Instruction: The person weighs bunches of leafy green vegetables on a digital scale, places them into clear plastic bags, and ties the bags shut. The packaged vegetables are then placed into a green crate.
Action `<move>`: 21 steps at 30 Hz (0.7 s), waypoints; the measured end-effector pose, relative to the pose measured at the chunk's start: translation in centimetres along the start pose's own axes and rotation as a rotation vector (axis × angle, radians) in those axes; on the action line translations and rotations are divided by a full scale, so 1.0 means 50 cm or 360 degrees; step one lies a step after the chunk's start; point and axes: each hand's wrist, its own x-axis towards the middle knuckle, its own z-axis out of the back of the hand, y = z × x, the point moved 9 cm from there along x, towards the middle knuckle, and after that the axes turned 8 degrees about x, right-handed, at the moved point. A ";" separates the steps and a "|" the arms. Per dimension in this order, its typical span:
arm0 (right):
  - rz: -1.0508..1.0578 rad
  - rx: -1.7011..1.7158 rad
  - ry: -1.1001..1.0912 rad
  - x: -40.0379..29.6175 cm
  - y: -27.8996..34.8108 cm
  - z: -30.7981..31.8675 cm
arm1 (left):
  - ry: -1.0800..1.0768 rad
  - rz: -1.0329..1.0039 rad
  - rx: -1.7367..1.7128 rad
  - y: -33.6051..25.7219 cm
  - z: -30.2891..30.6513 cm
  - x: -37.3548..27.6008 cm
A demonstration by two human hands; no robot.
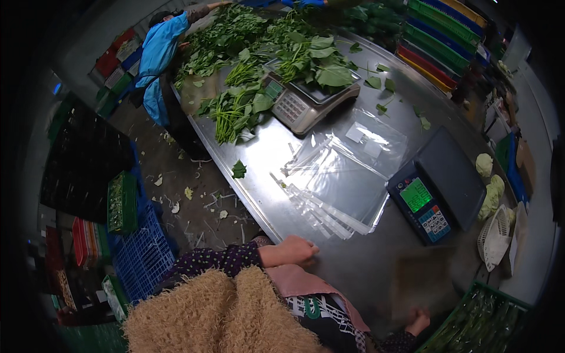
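Note:
My left hand (291, 251) rests at the near edge of the steel table (348, 260), its fingers curled, with nothing visible in it. My right hand (417, 321) is low at the right, at the lower edge of a blurred brownish flat piece (417, 282) whose kind I cannot tell. Clear plastic bags (344, 181) lie fanned out on the table. To their right is a dark digital scale (423, 207) with a lit green display. Beyond the bags, a grey scale (304, 103) bears leafy greens (331, 66). Bundled greens (229, 114) lie left of it.
A person in a blue garment (161, 53) leans over heaped greens (225, 35) at the far left. Blue-gloved hands (309, 3) are at the top. Stacked crates (437, 39) stand far right. Cabbages (491, 198), a white basket (494, 234) and a green crate (476, 322) are at the right.

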 end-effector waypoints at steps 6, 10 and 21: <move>0.0171 0.0334 0.0157 -0.180 0.106 -0.101 | -0.0012 -0.0210 -0.0143 0.040 -0.008 -0.005; 0.0301 -0.0157 0.0477 -0.283 0.107 -0.242 | -0.0006 -0.0304 -0.0205 0.113 0.024 -0.021; 0.1137 -0.0526 0.0407 -0.557 0.318 -0.787 | -0.0750 0.0347 -0.0148 0.689 0.367 -0.063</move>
